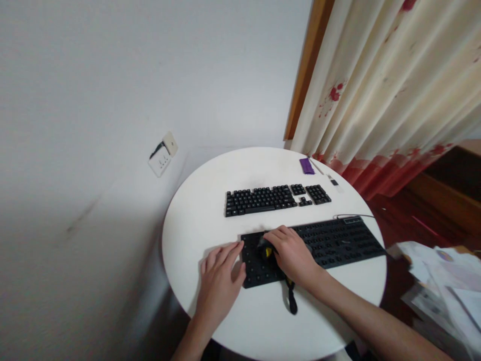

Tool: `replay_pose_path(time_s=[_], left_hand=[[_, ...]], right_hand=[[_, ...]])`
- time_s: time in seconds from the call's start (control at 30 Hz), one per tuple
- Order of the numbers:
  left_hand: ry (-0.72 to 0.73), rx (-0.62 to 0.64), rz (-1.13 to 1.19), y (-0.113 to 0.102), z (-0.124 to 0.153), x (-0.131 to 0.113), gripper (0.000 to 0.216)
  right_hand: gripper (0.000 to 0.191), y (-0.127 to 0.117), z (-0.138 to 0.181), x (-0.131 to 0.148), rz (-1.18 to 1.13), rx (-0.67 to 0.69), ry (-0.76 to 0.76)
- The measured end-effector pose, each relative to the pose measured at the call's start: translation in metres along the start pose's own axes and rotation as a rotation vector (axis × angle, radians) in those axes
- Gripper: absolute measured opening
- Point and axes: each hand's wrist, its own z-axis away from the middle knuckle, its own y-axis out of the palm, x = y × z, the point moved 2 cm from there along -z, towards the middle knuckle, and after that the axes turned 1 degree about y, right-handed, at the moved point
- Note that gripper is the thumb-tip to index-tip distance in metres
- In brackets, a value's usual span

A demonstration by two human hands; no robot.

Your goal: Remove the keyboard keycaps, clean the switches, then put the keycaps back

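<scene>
A black keyboard base [338, 245] with its keycaps off lies across the near part of the round white table. At its left edge, my left hand [220, 278] rests with fingers stretched out, the fingertips touching the edge and the thumb close to the corner. Over the left part of the base, my right hand [291, 253] is closed around a black-and-yellow tool [267, 250]. Its exact kind is hidden by my fingers. A black strap [292, 298] hangs from below that hand onto the table. Behind the base, black keycaps [263, 200] are laid out in keyboard order.
On the far right of the table [195, 200] are a purple cloth-like piece [307, 166], a thin stick [316, 166] and a small clear-and-black item [332, 181]. A cable [353, 216] runs behind the base. Wall sockets [160, 161], a curtain [361, 100] and papers [443, 281] surround the table.
</scene>
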Motion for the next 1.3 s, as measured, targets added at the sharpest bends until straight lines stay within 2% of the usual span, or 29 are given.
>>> replay_pose_path(time_s=[0.13,0.37,0.43,0.53,0.67,0.73,0.8,0.9,1.13,1.23,1.3], left_hand=[[-0.007,-0.003,0.005,0.000,0.000,-0.001,0.047],[-0.010,-0.002,0.010,0.002,0.001,0.000,0.046],[-0.011,0.002,0.008,0.002,0.001,0.000,0.046],[-0.014,0.008,0.000,0.002,0.000,0.001,0.045],[-0.009,0.015,-0.011,0.003,0.000,0.001,0.046],[-0.001,0.014,-0.015,0.003,0.000,0.002,0.046],[0.008,0.013,-0.017,0.003,0.000,0.002,0.046],[0.015,0.000,-0.016,0.003,-0.001,0.003,0.045],[0.014,-0.001,-0.014,0.002,-0.002,0.002,0.044],[0.014,0.000,-0.011,0.003,-0.001,0.003,0.045],[0.019,0.002,-0.010,0.004,-0.001,0.004,0.045]], right_hand=[[0.039,-0.015,0.014,-0.037,0.060,0.028,0.115],[0.037,-0.038,0.051,-0.127,0.195,0.004,0.328],[0.038,-0.042,0.058,-0.142,0.214,-0.013,0.390],[0.037,-0.043,0.059,-0.139,0.216,-0.073,0.397],[0.040,-0.034,0.048,-0.098,0.041,-0.173,0.217],[0.046,-0.028,0.043,-0.082,-0.054,-0.165,0.125],[0.049,-0.024,0.043,-0.079,-0.075,-0.131,0.088],[0.047,-0.025,0.052,-0.104,0.011,-0.115,0.133],[0.042,-0.051,0.100,-0.204,0.258,-0.134,0.391],[0.041,-0.064,0.114,-0.220,0.351,-0.153,0.489],[0.040,-0.071,0.115,-0.215,0.360,-0.198,0.503]])
